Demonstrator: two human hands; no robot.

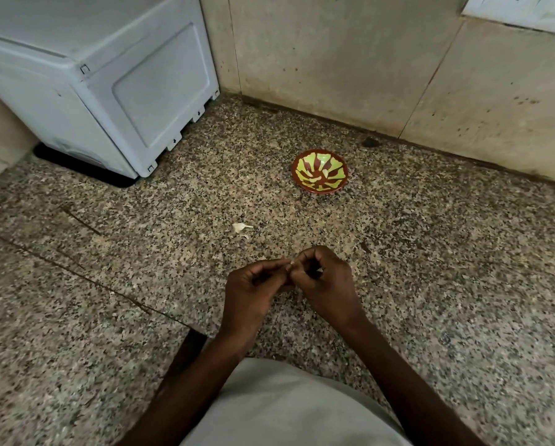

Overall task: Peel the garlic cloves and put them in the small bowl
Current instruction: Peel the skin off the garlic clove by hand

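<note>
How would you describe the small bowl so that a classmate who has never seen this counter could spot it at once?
Start at the stained wall behind the speckled stone counter. Just in front of it, right of the white appliance and beyond both hands, sits the small bowl. Its red-brown inside with yellow-green leaf shapes is the only bright colour there.

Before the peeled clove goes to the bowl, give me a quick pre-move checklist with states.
1. Both hands on the clove: left hand and right hand pinch something tiny between the fingertips: ok.
2. Clove fully peeled: hidden by fingers: cannot tell.
3. Small bowl upright on the counter: ok.
4. Bowl has room: looks empty: ok.
5. Path from hands to bowl unobstructed: ok.
6. Garlic piece lies left of that path, apart from the bowl: ok.
</note>
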